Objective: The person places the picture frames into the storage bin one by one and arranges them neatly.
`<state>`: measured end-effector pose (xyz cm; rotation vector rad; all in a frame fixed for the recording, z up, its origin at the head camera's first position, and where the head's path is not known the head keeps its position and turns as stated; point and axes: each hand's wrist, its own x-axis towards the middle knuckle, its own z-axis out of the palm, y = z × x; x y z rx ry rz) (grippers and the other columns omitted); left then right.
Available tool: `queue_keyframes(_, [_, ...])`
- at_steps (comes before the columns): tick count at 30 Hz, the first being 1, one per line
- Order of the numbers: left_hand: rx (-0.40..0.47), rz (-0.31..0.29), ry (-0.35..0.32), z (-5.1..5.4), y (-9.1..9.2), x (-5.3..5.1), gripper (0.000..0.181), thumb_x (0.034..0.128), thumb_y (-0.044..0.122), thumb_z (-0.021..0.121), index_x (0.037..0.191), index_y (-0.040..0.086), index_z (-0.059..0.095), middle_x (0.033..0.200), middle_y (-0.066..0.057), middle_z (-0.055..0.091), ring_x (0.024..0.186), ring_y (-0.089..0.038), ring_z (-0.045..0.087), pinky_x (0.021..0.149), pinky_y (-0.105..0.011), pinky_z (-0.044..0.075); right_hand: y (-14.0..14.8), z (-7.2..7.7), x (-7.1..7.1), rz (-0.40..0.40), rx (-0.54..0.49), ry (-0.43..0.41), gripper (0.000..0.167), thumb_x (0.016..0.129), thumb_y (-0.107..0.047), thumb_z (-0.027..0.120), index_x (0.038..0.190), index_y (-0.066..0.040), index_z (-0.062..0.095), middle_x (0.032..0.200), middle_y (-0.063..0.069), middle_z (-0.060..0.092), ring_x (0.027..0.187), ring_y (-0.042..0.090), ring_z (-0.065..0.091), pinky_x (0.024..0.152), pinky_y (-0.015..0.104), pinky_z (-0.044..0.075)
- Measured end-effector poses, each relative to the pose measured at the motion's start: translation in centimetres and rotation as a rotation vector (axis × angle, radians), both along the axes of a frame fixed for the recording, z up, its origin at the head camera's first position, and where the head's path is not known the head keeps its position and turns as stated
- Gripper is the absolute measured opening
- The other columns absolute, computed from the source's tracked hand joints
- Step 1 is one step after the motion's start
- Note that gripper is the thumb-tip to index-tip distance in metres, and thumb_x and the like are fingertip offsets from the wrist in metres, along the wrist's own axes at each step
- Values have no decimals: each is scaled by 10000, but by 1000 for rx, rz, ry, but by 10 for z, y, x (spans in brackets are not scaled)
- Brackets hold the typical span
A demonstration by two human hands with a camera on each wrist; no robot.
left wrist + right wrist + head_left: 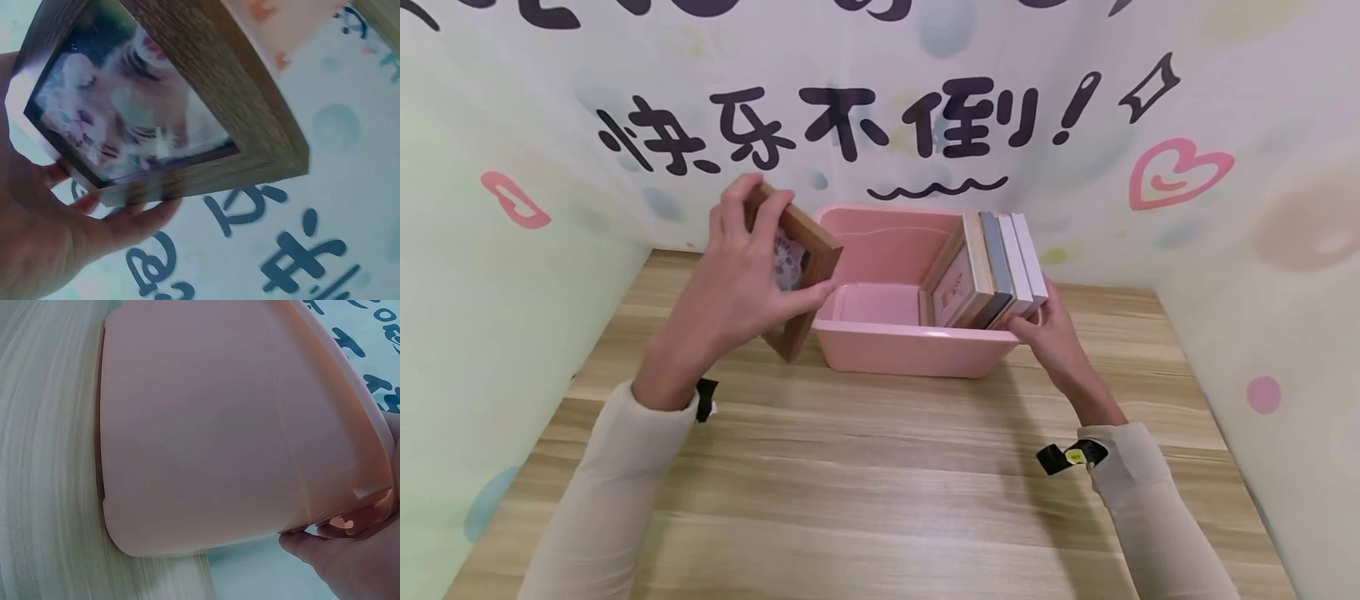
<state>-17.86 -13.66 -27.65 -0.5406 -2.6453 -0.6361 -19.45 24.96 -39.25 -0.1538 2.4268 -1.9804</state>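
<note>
My left hand (730, 275) holds a brown wooden picture frame (808, 230) in the air, just left of a pink plastic bin (917, 352). Behind the frame's glass the left wrist view shows a cat photo (125, 106); the fingers curl round one edge. On the bin's right end, my right hand (1054, 337) grips the rim, and the right wrist view shows the fingers at a cutout there. Several picture frames stand leaning together inside the bin's right side: light wood (979, 258), grey (996, 265) and white (1028, 257).
The bin stands on a wood-grain table (880, 483), close to the back. A white printed cloth (865, 75) with black lettering hangs behind it, and pale walls (1262, 333) rise at both sides. The bin's left part shows bare pink floor (880, 304).
</note>
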Motion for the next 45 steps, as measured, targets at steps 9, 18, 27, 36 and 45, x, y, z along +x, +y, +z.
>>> queue_keyframes(9, [29, -170, 99, 22, 31, -36, 941, 750, 554, 750, 1478, 119, 342, 1547, -167, 140, 1388, -355, 256, 1082, -531, 400, 2, 0, 1, 7, 30, -1, 858, 857, 50, 554, 1585, -228, 198, 1560, 109, 340, 1368, 233, 369, 921, 193, 446])
queue_keyframes(18, [30, -268, 24, 28, 55, -69, 930, 753, 540, 766, 1474, 143, 333, 1544, -103, 99, 1386, -297, 267, 1077, -466, 420, 3, -1, -1, -2, 43, -3, 855, 867, 38, 558, 1587, -242, 193, 1566, 88, 334, 1369, 212, 355, 962, 228, 422])
queue_keyframes(27, [-7, -414, -15, 11, 79, -93, 876, 771, 507, 769, 1477, 178, 368, 1530, -113, 121, 1294, -344, 363, 996, -446, 489, 3, -2, -1, -5, 51, -7, 851, 865, 36, 554, 1582, -260, 207, 1557, 72, 353, 1355, 196, 368, 960, 233, 416])
queue_keyframes(36, [-84, -462, -43, -3, 98, -112, 841, 766, 541, 763, 1413, 132, 417, 1487, -141, 207, 1257, -344, 408, 1017, -448, 460, 2, -2, -2, -15, 56, 6, 827, 860, 26, 567, 1573, -229, 234, 1532, 81, 375, 1329, 180, 373, 1000, 259, 383])
queue_keyframes(45, [-174, -488, -208, -13, 116, -124, 840, 774, 514, 771, 1422, 121, 409, 1502, -126, 189, 1219, -299, 428, 996, -406, 460, 2, -2, -1, -16, 43, 3, 838, 860, 36, 561, 1578, -240, 229, 1542, 77, 362, 1347, 168, 354, 1038, 252, 355])
